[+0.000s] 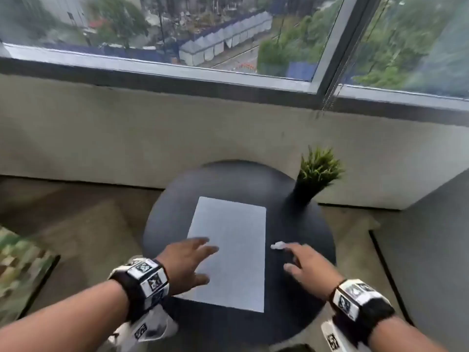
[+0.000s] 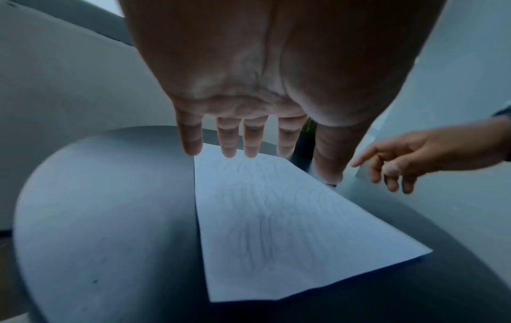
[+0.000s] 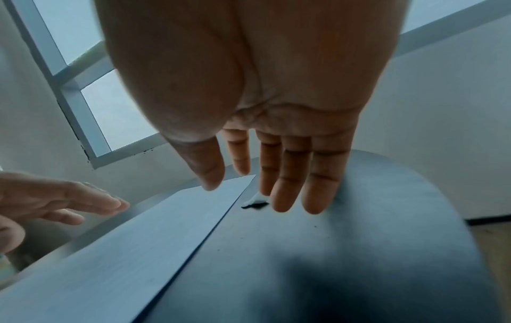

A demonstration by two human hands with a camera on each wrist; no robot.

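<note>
A white sheet of paper (image 1: 233, 252) lies flat in the middle of a round black table (image 1: 299, 224). Faint pencil scribbles show on the paper (image 2: 276, 229) in the left wrist view. My left hand (image 1: 195, 255) is spread over the sheet's near left part, its fingers (image 2: 250, 139) straight; contact cannot be told. A small white lump (image 1: 278, 245) sits on the table just right of the sheet. My right hand (image 1: 302, 257) reaches towards it with straight fingers (image 3: 284, 179), whose tips are just short of the lump (image 3: 258, 197). Both hands hold nothing.
A green plant in a black pot (image 1: 317, 174) stands at the table's far right edge. A low wall (image 1: 152, 138) and a large window (image 1: 177, 34) lie beyond the table. Brown floor (image 1: 88, 224) surrounds it, and a patterned cushion (image 1: 20, 265) sits at the left.
</note>
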